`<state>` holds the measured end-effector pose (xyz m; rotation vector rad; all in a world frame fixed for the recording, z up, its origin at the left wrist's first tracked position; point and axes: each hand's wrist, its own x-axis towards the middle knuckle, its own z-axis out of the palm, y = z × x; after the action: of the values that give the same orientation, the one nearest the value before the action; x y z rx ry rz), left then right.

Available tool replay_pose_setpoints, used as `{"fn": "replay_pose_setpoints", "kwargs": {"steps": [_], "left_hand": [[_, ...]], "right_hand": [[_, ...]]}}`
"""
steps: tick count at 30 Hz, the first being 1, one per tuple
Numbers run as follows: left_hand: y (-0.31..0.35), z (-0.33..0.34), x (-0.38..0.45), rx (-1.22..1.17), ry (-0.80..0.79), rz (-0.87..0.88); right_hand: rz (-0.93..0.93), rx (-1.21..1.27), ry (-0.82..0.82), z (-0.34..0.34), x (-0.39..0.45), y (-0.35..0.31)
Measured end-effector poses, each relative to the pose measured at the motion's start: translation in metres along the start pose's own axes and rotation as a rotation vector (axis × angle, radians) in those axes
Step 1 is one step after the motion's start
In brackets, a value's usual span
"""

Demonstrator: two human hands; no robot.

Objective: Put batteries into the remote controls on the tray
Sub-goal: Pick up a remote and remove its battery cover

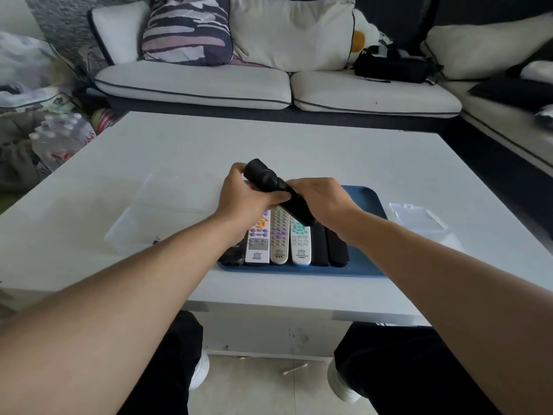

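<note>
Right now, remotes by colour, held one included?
Black, held: 1, the black remote, gripped by the left hand and the right hand above the blue tray.
Black, on the tray: 3.
Light-coloured, on the tray: 3.
Total: 7.

Blue tray (369, 202), black remote (270, 182), striped purple-and-white pillow (187, 29).

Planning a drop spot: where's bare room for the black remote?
Tray's right strip, beside the black remotes, is bare; so is the table behind the tray. Crowded: row of remotes mid-tray, clear box left, clear case right.
</note>
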<state>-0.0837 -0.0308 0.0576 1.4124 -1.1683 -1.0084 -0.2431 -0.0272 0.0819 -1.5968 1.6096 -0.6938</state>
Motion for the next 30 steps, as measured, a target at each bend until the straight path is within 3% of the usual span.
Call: {"fn": "replay_pose_setpoints", "kwargs": {"steps": [4, 8, 13, 19, 24, 30], "left_hand": [[-0.002, -0.006, 0.002, -0.161, 0.024, -0.100], [-0.005, -0.008, 0.003, -0.210, -0.003, -0.172], [-0.003, -0.006, 0.001, -0.230, -0.093, -0.188], [-0.005, -0.007, 0.001, -0.271, -0.196, -0.216], [-0.011, -0.011, 0.011, -0.222, -0.048, -0.195], [-0.019, -0.022, 0.024, -0.183, 0.112, -0.221]], "right_hand": [[-0.165, -0.193, -0.091, -0.007, -0.004, 0.021], [-0.282, -0.326, -0.034, -0.003, -0.005, 0.030], [-0.280, -0.361, 0.002, -0.002, -0.006, 0.030], [-0.183, -0.292, -0.083, -0.008, -0.005, 0.029], [-0.134, -0.377, -0.150, -0.017, -0.005, 0.031], [-0.145, -0.672, -0.488, -0.011, -0.026, 0.035]]}}
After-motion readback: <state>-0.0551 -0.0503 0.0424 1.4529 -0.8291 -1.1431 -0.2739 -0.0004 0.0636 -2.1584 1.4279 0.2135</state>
